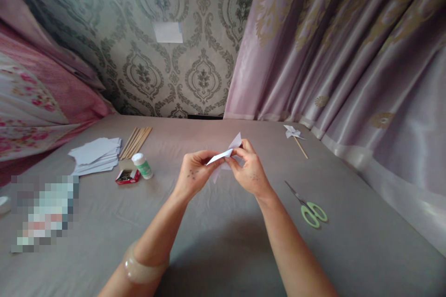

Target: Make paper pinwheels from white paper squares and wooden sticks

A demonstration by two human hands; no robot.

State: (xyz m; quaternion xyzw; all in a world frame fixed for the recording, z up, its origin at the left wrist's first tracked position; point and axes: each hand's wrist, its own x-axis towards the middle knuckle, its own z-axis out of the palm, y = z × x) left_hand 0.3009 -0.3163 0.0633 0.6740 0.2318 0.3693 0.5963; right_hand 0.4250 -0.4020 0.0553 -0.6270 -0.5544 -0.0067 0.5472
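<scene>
Folded white paper [219,156] pinched between left hand [193,171] and right hand [250,169]

Grey cloth [104,236] spreads across the whole work surface, and the paper is held above its middle. Fingers and thumb of the left hand are clamped on one end of the paper; those of the right hand grip the other end, with a pale flap rising behind them. Far left lies a pale item [49,213], blurred beyond reading. Behind it sits a loose stack of white sheets [95,154], with wooden sticks [135,144] lying side by side just to its right. Green-handled scissors [304,202] lie to the right of the hands, and beyond them rests a white pinwheel [291,132] on a stick. Nearer the left hand stands an upright bottle [143,168], white with a green label, its cap on and its contents hidden. Just beside it, a small red box [128,181] shows an open top. Inside are dark pieces [127,175], too small to identify.
</scene>
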